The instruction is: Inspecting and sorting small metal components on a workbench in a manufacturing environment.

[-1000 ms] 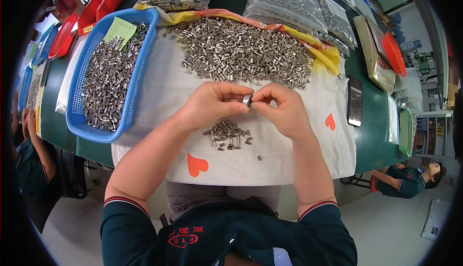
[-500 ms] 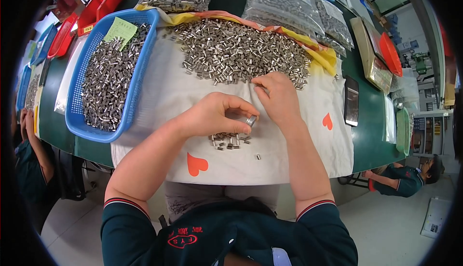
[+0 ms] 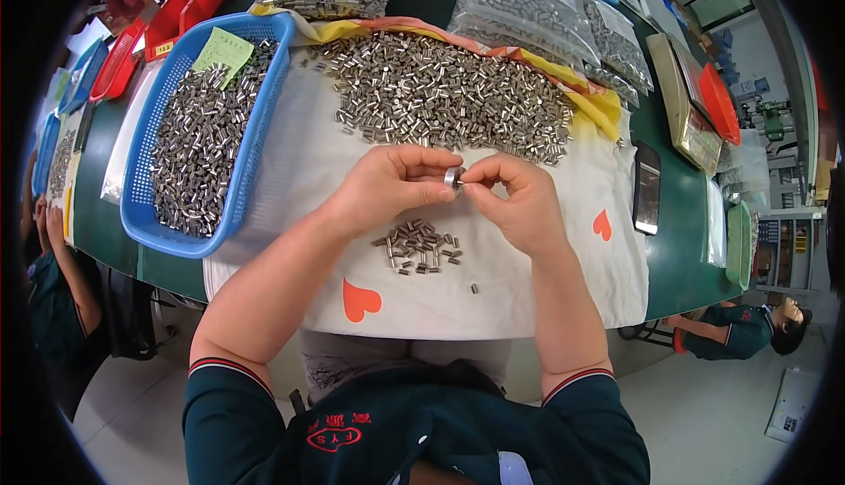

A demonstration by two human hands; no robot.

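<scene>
My left hand is closed, pinching a short round metal ring between thumb and fingers. Thumb and forefinger of my right hand are pressed together at the ring's right face, on a small metal piece mostly hidden by the fingertips. Beyond both hands spreads a large heap of small shiny metal cylinders. Nearer to me, below my left hand, lies a smaller pile of such cylinders. One single cylinder rests apart from it on the white cloth.
At left stands a blue basket full of cylinders with a green note. Clear bags of metal parts line the back. A dark phone lies at right. Two other people sit at the far left and right.
My right hand has come from the edge of the large heap toward me, to the ring. My left hand has risen slightly away from me with the ring, uncovering more of the small pile.
</scene>
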